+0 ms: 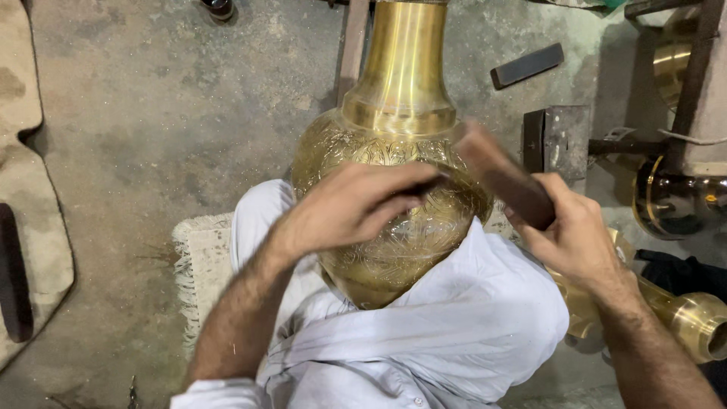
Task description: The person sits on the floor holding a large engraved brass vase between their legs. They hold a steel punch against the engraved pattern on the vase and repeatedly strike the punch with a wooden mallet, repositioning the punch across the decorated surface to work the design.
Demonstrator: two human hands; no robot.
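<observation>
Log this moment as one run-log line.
left hand: fingers on engraved brass vase, pinching thin tool | right hand: gripping dark wooden block over tool | vase: in lap, neck pointing away

Vase (394, 151) on lap, between hands; mat (198, 257) under person; block (526, 65) behind, right.

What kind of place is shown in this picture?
Probably a small metal craft workshop, worked on the floor. An engraved brass vase lies across the person's lap, the right hand holds a dark wooden tool, more brass pieces lie nearby, and the concrete floor is stained.
</observation>
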